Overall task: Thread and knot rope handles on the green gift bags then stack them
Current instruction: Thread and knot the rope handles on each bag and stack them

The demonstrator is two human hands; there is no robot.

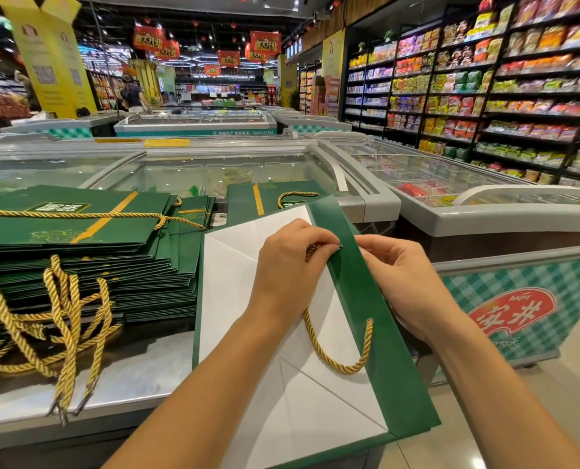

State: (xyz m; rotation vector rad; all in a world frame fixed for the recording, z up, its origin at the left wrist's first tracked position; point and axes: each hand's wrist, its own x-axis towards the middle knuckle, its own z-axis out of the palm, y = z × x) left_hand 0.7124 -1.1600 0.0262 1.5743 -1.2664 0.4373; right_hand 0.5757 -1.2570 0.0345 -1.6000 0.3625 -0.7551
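Observation:
A flattened green gift bag [376,319] with a white inside lies open in front of me, partly over the freezer's edge. A gold rope handle [336,362] loops from a lower hole in its green top band up to my left hand [292,262], which pinches the rope's tip at the upper hole. My right hand [407,282] grips the green band from the right side. A tall stack of flat green bags [89,252] sits to the left, with a gold rope lying across its top.
A bundle of loose gold ropes [48,330] lies on the freezer lid [153,374] at the left front. Another green bag [268,198] lies behind. Glass-topped chest freezers [451,184] stretch ahead and right; snack shelves [518,79] line the right aisle.

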